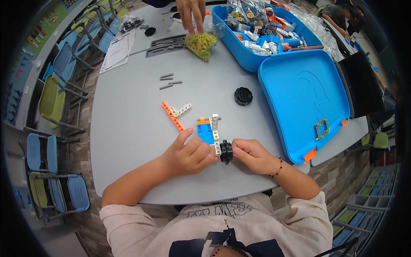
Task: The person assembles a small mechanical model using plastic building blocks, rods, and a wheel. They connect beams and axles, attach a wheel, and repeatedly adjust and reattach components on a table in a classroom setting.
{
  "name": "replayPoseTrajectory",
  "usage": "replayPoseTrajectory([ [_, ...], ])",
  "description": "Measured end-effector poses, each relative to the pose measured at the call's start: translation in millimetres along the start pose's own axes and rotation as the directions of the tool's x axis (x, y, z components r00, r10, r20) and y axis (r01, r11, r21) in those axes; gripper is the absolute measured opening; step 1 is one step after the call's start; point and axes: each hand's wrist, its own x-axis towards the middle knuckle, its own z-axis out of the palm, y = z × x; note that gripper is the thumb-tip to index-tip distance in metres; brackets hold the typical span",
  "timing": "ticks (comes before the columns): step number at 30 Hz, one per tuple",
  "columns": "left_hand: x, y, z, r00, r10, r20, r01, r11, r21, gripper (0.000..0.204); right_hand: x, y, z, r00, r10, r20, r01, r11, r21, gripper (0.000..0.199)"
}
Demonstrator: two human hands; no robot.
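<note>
– Closest in, holding what?

– A blue, orange and white brick assembly (205, 132), kept between both hands near the table's (132, 171) front edge. With the left hand (188, 152), curling fingers about its lower end, hiding part of it. With the right hand (252, 156), pinching a black wheel (226, 152) at its outer side, thumb against fingers.

– And just beyond?

– Near the left fingertips, an orange beam (172, 116) joined to a short white beam (183, 110). Farther, a loose black hub (243, 96) and some grey pins (171, 81).

– Anything in the way?

– To the right, a big blue lid (304, 98), with a small grey-and-lime frame (321, 129) on it.

– Farthest?

– A heaped blue case (239, 55); beside it, a bag of yellow-green pieces (201, 45) under another person's hand (192, 15), overlapping a grey parts tray (167, 45).
</note>
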Motion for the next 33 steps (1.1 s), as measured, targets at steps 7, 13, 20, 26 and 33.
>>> replayPoseTrajectory([
  [7, -5, 2, -11, 0.995, -0.030, 0.095, 0.038, 0.996, -0.079, 0.020, -4, 3, -1, 0.991, -0.123, -0.056, 0.110, 0.977, -0.183, 0.029],
  [13, -13, -12, -23, 0.924, -0.235, 0.302, 0.339, 0.870, -0.360, 0.018, -2, 7, -5, 0.994, -0.031, -0.104, 0.020, 0.994, -0.103, 0.030],
  [20, -29, -55, -10, 0.759, -0.568, 0.319, 0.642, 0.733, -0.224, 0.014, 1, 4, -2, 0.989, -0.008, -0.150, -0.009, 0.993, -0.113, 0.028],
  [26, -55, -100, 0, 0.614, -0.701, 0.362, 0.763, 0.645, -0.044, 0.018, 2, -1, -2, 0.970, -0.152, -0.188, 0.055, 0.895, -0.442, 0.021],
  [33, -56, -100, -4, 0.628, -0.730, 0.272, 0.776, 0.612, -0.151, 0.036, -5, -7, -10, 0.971, -0.063, -0.231, -0.046, 0.898, -0.437, 0.020],
])
